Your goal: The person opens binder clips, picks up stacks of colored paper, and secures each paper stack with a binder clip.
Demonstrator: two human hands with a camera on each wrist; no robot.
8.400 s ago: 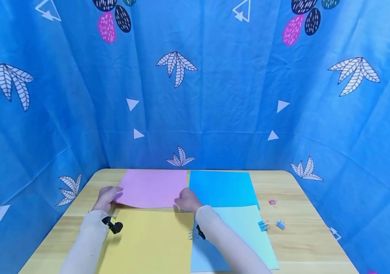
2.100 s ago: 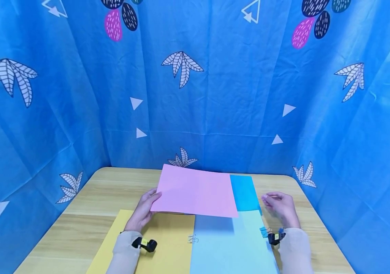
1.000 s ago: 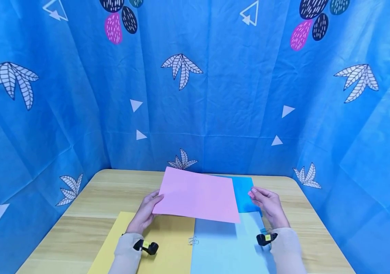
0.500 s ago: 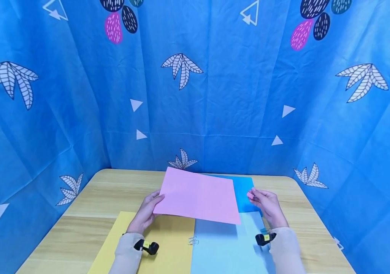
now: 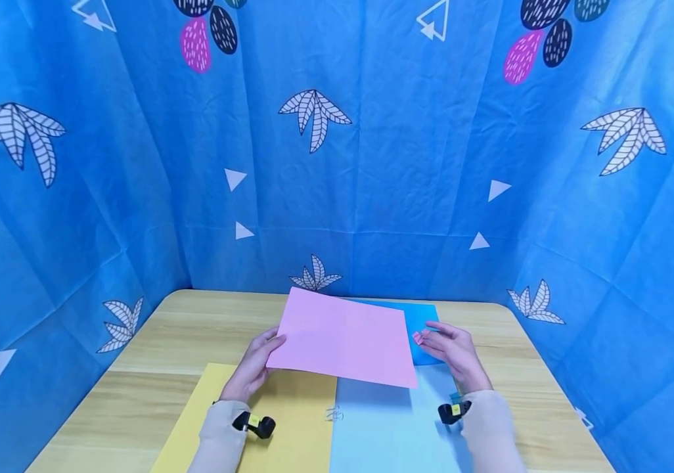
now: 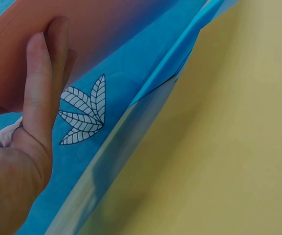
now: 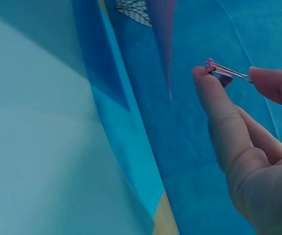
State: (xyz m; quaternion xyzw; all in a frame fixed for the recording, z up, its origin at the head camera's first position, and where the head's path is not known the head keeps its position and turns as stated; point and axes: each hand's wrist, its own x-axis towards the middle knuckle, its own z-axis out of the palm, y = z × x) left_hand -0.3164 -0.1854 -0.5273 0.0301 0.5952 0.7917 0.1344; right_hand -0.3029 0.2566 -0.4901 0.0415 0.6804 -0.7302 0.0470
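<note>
My left hand (image 5: 254, 364) grips the left edge of a pink sheet of paper (image 5: 343, 338), thumb on top and fingers underneath. The sheet is raised and slightly tilted over the others. To its right, my right hand (image 5: 458, 358) pinches a small pink binder clip (image 5: 418, 337) a little way off the sheet's right edge. From the right wrist view, the thumb is on the wire handles and the fingertips are at the body of the clip (image 7: 210, 66). Below lie a yellow sheet (image 5: 290, 433), a light blue sheet (image 5: 390, 433) and a partly covered bright blue sheet (image 5: 422, 318).
A binder clip (image 5: 334, 414) with wire handles sits where the yellow and light blue sheets meet. Another, teal clip (image 5: 455, 398) is at the light blue sheet's right edge, partly hidden by my right wrist. Blue patterned cloth (image 5: 349, 164) surrounds the wooden table (image 5: 136, 341).
The pink sheet has left the table's back left and moved right in my left hand. My right hand has taken up the pink clip and come left, closer to the sheet.
</note>
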